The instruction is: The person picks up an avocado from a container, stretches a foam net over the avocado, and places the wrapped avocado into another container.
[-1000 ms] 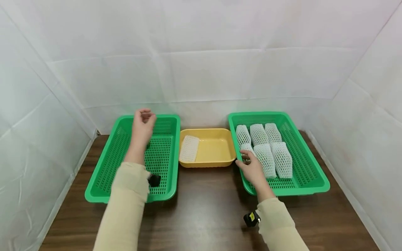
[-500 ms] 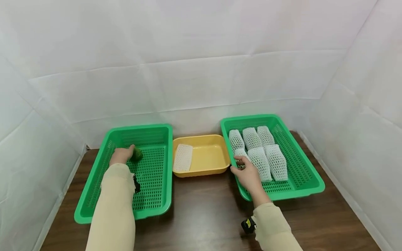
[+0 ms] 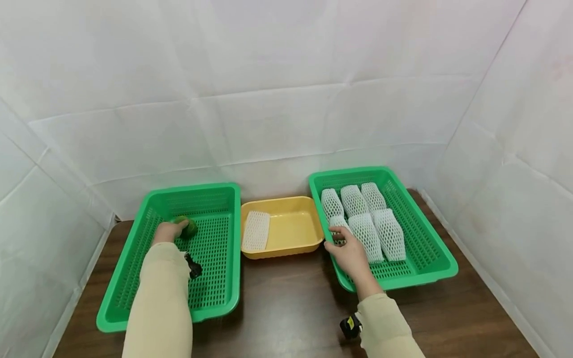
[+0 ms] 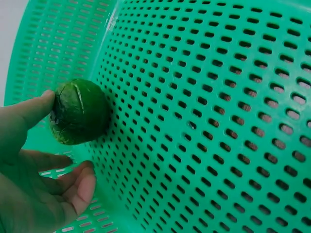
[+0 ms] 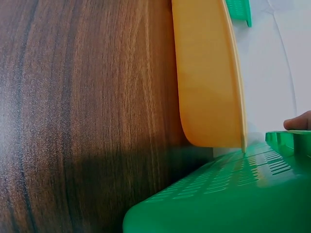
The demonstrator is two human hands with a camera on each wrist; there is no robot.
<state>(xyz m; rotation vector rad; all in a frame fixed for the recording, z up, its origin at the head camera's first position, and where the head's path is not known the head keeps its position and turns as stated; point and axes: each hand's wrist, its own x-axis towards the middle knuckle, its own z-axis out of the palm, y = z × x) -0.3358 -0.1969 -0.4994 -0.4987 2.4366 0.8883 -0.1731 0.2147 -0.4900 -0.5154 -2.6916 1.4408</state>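
Note:
In the left wrist view a round dark-green fruit (image 4: 80, 111) with a brown scarred patch lies in the left green basket (image 3: 212, 263). My left hand (image 3: 167, 232) reaches into that basket. Its thumb touches one end of the fruit, while the loosely bent fingers (image 4: 77, 187) lie beside it with a gap. My right hand (image 3: 351, 253) hangs at the near-left rim of the right green basket (image 3: 421, 243), fingers loosely bent and holding nothing. In the right wrist view only a fingertip (image 5: 299, 121) shows, just over the rim. Several items in white foam net sleeves (image 3: 389, 233) sit in this basket.
Between the baskets stands a shallow yellow tray (image 3: 293, 223) with a flat white foam net (image 3: 256, 230) at its left end. All stand on a dark wood table (image 3: 277, 298). White sheeting (image 3: 268, 99) encloses the back and sides.
My left hand has come down from above the left basket's far part to the green fruit, which it partly hid before. The right hand has stayed at the right basket's rim. The view has shifted slightly.

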